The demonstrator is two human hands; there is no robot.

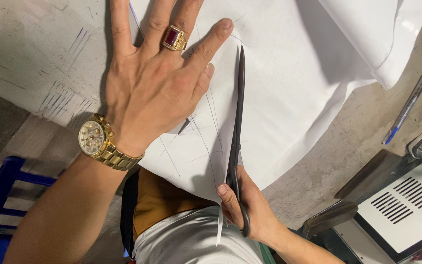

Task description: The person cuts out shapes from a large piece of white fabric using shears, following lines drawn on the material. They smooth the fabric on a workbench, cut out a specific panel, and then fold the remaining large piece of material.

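Observation:
My left hand (157, 80) lies flat with fingers spread on a large white paper sheet (289, 83) marked with thin pencil lines. It wears a gold ring with a red stone and a gold wristwatch (94, 139). My right hand (242, 208) grips the handles of long dark scissors (236, 127) at the near edge of the sheet. The blades run up along a drawn line, just right of my left index finger and thumb. A thin strip of paper hangs down by my right thumb.
The sheet rests on a worn grey table (25, 49) with pen scribbles. A blue pen (406, 110) lies at the right edge. A machine with a white vented panel (406, 200) stands at lower right. A blue stool (1, 195) is at lower left.

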